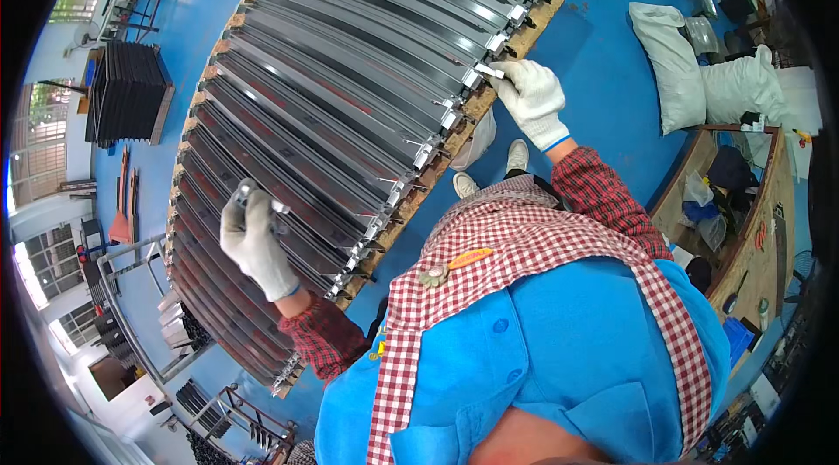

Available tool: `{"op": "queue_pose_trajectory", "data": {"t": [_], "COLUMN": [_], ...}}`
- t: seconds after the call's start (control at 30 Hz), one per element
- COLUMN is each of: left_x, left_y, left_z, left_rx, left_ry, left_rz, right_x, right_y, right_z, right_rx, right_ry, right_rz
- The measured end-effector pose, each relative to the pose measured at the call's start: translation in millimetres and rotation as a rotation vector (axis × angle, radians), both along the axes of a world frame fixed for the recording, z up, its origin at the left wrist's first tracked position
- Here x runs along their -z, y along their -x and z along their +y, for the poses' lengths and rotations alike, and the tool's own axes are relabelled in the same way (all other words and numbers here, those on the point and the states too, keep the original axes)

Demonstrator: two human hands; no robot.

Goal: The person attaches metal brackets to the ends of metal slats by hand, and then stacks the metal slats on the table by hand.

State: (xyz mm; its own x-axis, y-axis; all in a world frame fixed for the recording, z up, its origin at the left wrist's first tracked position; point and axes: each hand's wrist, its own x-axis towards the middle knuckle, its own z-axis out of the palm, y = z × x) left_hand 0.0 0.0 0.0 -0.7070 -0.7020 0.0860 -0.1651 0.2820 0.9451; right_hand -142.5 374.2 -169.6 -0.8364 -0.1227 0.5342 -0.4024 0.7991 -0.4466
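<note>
Long dark metal rails [350, 54] lie side by side across a wooden board [559, 6]. Small silver metal fittings [426, 153], with black bits beside them, line the rail ends nearest me. My right hand [531, 100], in a white knit glove, pinches a small silver piece [489, 72] at one of these ends. Over the rails to the left, my gloved left hand [255, 246] is closed around small shiny metal pieces [280, 206]; their exact kind is hard to make out. The left hand is apart from the fittings.
White sacks [666, 67] stand on the blue floor at right, beside a wooden bin [759, 233] holding bags and dark cloth. At far left is a stack of black panels [129, 93]. A metal frame [118, 290] stands at lower left.
</note>
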Motion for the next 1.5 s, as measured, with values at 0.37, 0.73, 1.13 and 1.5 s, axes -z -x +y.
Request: {"op": "queue_pose_trajectory", "data": {"t": [0.37, 0.73, 1.13, 1.5], "left_x": [1.2, 17.0, 10.6, 10.1], "left_y": [8.0, -8.0, -9.0, 29.5], "left_z": [52.4, 55.3, 76.9, 128.8], "left_rx": [0.118, 0.138, 0.209, 0.354], "left_ry": [-0.059, -0.065, -0.127, -0.503], "left_rz": [-0.065, -0.016, -0.038, -0.176], "right_x": [-26.1, -26.2, -33.6, -105.0], "right_y": [-3.5, 2.3, -3.7, -46.4], "right_z": [-9.3, -6.3, -8.7, -15.5], "right_rx": [0.054, 0.063, 0.031, -0.273], "right_ry": [-0.147, -0.198, -0.062, 0.621], "right_rz": [-0.245, -0.378, -0.478, -0.565]}}
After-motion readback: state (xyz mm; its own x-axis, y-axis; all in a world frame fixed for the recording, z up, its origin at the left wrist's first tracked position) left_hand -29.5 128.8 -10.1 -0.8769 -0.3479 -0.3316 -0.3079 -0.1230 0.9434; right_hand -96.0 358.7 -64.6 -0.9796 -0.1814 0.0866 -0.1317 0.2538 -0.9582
